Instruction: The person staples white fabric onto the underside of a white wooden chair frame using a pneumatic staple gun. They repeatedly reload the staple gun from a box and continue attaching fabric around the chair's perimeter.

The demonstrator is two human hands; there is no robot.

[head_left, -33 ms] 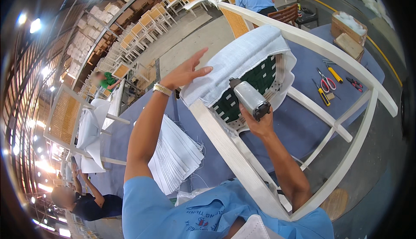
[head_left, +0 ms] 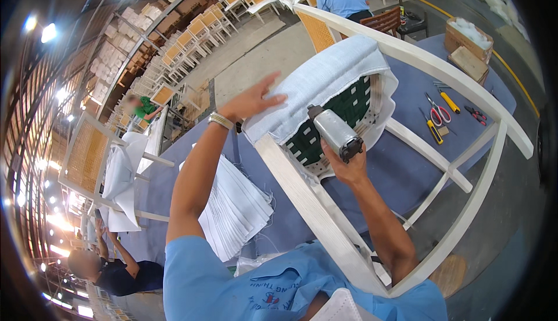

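Observation:
A white wooden chair lies tipped on the table, the underside of its seat facing me. White fabric covers the seat and is folded round its edge; dark green webbing shows inside. My left hand, wearing a bracelet, has its fingers spread at the fabric's left side. The fingertips look close to or touching the cloth. My right hand is closed round a silver staple gun, its nose near the folded fabric edge. Part of its grip is hidden by my fingers.
White cloth pieces lie stacked on the blue-grey table. At right are scissors, yellow-handled tools, pliers and a cardboard box. Another chair stands left, beside a co-worker in dark clothing.
My left hand has shifted very slightly downward and its fingers have lowered toward the fabric. The staple gun and the chair stay in place.

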